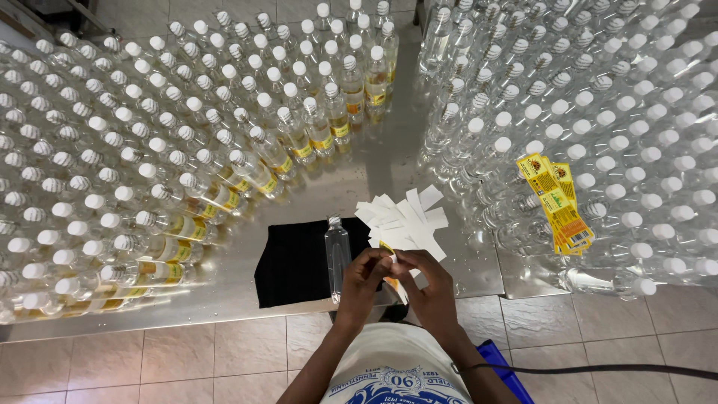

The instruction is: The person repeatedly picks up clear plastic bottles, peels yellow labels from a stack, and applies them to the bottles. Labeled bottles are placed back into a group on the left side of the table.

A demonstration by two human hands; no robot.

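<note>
**Both hands pinch a label beside an unlabelled bottle**

Head view: the left hand (364, 271) and right hand (426, 280) pinch a small yellow-and-white paper label (387, 248) between them. A clear plastic bottle (337, 254) lies just left, on a black cloth (292, 262) on the steel worktop (374, 168).

Free lane: bare steel table (389, 161) strip running up frame centre. Blocked left by packed capped bottles (112, 150), right by another bottle block (598, 112). Lower centre: lone bottle (337, 254) on black cloth (292, 262), white paper strips (404, 217) scattered beside.
</note>
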